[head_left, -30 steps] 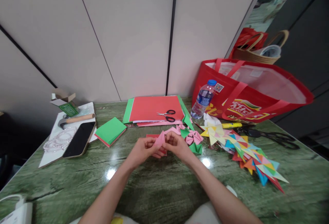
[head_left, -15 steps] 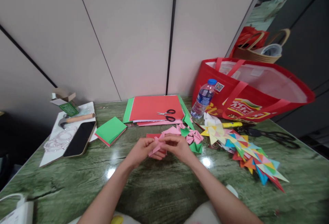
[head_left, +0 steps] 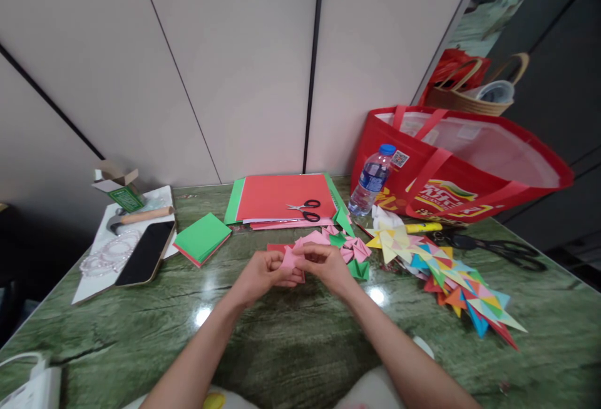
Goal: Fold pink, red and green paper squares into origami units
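Note:
Both my hands meet over the middle of the green marble table (head_left: 291, 346). My left hand (head_left: 263, 276) and my right hand (head_left: 323, 266) are closed in a pinch on a small folded pink paper piece (head_left: 288, 258) held between them. Just beyond my fingers lie several folded pink and green paper units (head_left: 350, 251) and a flat red sheet (head_left: 277, 248). Part of the pink piece is hidden by my fingers.
A stack of red and green paper (head_left: 282, 199) with small scissors (head_left: 305, 210) lies behind. Green square sheets (head_left: 203, 238), a phone (head_left: 146, 253), a hammer (head_left: 136, 217) are left. A water bottle (head_left: 373, 180), red bag (head_left: 460, 168), colourful paper stars (head_left: 446, 274) and black scissors (head_left: 498, 249) are right.
The pink piece, raised as a point between my fingers a second ago, is now folded lower and tighter. My right hand has closed further over it.

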Motion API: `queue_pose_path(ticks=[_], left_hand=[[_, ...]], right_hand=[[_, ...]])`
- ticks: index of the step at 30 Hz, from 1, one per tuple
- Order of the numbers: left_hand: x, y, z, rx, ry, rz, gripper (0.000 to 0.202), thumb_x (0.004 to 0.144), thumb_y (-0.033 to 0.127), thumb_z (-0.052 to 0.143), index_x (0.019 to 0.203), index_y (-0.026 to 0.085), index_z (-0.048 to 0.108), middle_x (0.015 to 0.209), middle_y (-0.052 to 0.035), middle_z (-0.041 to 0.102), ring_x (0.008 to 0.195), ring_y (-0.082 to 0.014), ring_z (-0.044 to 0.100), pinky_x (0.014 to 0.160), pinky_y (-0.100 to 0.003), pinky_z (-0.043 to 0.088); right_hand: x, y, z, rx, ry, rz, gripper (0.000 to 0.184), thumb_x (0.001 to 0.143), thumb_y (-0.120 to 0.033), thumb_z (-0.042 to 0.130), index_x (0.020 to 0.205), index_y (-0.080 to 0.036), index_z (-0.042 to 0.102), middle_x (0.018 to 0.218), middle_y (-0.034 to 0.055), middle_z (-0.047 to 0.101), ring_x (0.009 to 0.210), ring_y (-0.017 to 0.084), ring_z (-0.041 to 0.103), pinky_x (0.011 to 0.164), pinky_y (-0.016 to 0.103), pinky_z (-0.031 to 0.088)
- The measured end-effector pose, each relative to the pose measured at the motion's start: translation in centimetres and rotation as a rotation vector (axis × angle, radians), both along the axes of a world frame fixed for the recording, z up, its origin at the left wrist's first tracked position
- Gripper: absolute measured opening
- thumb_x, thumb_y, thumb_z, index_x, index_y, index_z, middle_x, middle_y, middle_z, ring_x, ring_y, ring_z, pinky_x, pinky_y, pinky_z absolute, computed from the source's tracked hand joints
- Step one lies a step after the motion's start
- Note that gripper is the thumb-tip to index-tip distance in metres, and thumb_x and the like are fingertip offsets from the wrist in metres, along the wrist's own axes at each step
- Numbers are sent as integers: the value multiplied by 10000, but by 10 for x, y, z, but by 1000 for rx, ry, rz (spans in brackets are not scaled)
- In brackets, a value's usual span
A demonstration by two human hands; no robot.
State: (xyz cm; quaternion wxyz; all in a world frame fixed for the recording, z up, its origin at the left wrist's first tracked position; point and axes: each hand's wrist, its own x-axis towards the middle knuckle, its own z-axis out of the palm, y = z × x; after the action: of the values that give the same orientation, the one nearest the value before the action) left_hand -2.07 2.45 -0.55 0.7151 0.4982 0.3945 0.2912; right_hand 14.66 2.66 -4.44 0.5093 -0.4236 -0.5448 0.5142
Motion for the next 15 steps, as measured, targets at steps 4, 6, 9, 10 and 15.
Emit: queue_pose_path(ticks=[4,6,9,10,15], left_hand=[[4,-1,0,-7,16,29,262,609,270,705,757,93,582,726,-93,695,745,-233,660,725,-364,515],[7,-1,0,12,50,63,274,599,280,705,758,99,575,704,-85,694,741,-244,660,714,-370,516],[10,-1,-3,48,85,86,290,613,299,689,792,105,569,684,-78,693,740,-259,660,701,-382,517],[10,-1,-4,50,75,78,297,620,301,685,811,105,567,691,-79,694,748,-260,659,708,-386,515],[2,-2,-1,16,-59,-37,339,646,307,679,873,85,560,790,-129,689,816,-277,644,774,-436,487]], right_hand=[[-2,0,-3,-7,9,0,205,582,-258,709,770,-182,682,721,17,636,660,143,550,611,264,434],[-4,0,-4,8,1,-15,188,580,-242,703,757,-181,680,707,16,637,638,139,549,601,262,433],[-6,0,-3,19,10,-20,170,576,-232,703,738,-187,681,707,16,639,642,142,557,606,262,439],[-5,0,-2,12,20,-12,173,574,-234,707,739,-190,682,722,18,642,659,145,562,617,264,442],[0,-1,3,-63,117,89,196,577,-234,718,767,-196,687,761,13,648,701,139,567,633,251,443]])
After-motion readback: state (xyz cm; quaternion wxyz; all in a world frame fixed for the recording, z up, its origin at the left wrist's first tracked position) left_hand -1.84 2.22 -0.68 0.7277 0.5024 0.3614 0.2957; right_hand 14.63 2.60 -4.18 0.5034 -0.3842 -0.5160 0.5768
